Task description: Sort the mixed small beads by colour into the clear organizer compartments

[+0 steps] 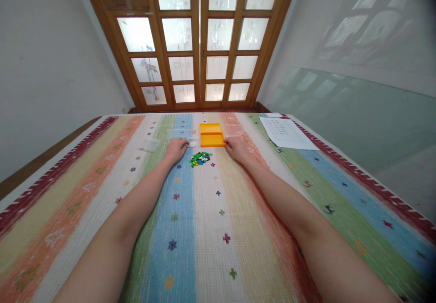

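Centrally, on the far half of a striped, cloth-covered tabletop [208, 203], a shallow orange box [211, 140] lay with its two sections facing up, one behind the other. Bare arms [131, 207] reached forward on either side. The right hand [235, 148] met the box's right side near its front corner, fingers bunched at the edge, perhaps to steady it. The left hand [176, 149] rested low, just left of the box and apart from it, fingers curled close together. What looked like a clear, flat piece [193, 142] lay by its fingertips; at this distance I could not tell whether either hand's fingers were clamped on anything. Just in front of the box lay a loose heap of small bricks [200, 159], green, blue, white and brown, probably placed there for easy reach by both hands. A clear container [150, 145] lay left of the left hand. Well to the right, a printed sheet [289, 133] lay flat, perhaps so that the arms would not cover it.
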### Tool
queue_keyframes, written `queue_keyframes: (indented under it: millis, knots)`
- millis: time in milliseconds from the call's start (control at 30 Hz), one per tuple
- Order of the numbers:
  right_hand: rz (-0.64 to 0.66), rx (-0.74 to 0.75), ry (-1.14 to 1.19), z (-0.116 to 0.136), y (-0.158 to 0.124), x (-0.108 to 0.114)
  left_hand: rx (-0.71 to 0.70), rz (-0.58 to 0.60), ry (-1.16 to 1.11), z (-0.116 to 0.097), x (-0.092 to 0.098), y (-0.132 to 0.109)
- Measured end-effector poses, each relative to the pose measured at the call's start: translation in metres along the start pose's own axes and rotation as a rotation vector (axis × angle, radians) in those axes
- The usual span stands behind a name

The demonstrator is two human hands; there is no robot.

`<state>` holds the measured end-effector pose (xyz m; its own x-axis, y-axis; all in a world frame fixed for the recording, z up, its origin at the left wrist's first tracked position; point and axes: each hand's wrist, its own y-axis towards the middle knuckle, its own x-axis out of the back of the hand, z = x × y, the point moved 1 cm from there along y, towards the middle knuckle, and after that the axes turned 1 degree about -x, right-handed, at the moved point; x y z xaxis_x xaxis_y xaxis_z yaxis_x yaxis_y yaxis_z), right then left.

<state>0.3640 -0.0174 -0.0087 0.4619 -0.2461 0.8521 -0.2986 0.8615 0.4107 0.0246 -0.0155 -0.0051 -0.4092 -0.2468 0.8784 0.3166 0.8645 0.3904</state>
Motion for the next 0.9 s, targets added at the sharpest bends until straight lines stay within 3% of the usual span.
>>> queue_keyframes:
  millis: [333,900]
  knots:
    - [0.061,0.044,-0.036,0.0019,0.0011,0.0040,0.012,0.006,-0.023,0.0007,0.0004,-0.0004]
    - [0.050,0.059,-0.044,0.0006,0.0010,0.0003,0.016,-0.031,-0.038,0.0003,0.0001,-0.0013]
